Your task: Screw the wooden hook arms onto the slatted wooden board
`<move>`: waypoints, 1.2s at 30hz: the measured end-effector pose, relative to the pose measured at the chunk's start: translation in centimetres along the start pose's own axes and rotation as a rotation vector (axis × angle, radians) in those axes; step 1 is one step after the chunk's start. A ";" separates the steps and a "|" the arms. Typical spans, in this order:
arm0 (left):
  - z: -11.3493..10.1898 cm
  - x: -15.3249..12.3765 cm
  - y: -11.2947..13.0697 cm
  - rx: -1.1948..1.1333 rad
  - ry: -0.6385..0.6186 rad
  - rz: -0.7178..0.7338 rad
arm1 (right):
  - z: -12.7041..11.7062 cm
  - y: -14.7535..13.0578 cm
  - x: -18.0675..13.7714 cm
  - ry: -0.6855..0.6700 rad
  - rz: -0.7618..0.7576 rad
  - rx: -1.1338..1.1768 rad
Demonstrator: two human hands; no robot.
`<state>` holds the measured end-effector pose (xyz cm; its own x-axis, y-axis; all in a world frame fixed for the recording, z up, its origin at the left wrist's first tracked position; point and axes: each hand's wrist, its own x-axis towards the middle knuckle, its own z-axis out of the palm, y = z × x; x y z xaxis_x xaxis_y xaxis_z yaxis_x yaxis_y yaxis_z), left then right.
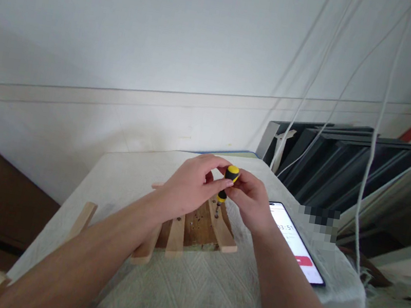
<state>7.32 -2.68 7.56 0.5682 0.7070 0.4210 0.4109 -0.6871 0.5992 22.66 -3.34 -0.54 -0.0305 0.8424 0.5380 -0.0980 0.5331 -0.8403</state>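
A stubby yellow-and-black screwdriver [232, 175] stands nearly upright, its shaft reaching down to a screw in the right-hand wooden slat [224, 236]. My left hand [195, 183] is closed, with thumb and fingers around the handle. From the other side, the fingers of my right hand [251, 200] also grip the handle. Beneath the slat is a brown wooden board [196, 228] with several dark holes or specks. Two more pale slats, a middle one [176, 238] and a left one [146, 248], lie across it. My left hand and forearm partly hide the board and slats.
A white cloth [184, 291] covers the table. A phone [293, 241] showing a timer lies by my right forearm. Loose wood pieces [83, 218] are at the left. Dark panels [329, 158] lean against the wall, and white cables [373, 149] hang at the right.
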 end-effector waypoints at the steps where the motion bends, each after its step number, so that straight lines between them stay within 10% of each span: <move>1: 0.0 0.0 0.0 -0.001 0.001 0.003 | 0.0 0.1 0.0 0.002 0.001 0.005; 36: -0.6 0.0 -0.3 0.043 -0.038 -0.012 | -0.2 -0.4 0.2 -0.129 0.091 0.005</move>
<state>6.79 -2.34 7.79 0.5896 0.7089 0.3871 0.4479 -0.6858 0.5736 22.90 -3.41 -0.12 -0.1673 0.8697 0.4643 -0.0935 0.4549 -0.8856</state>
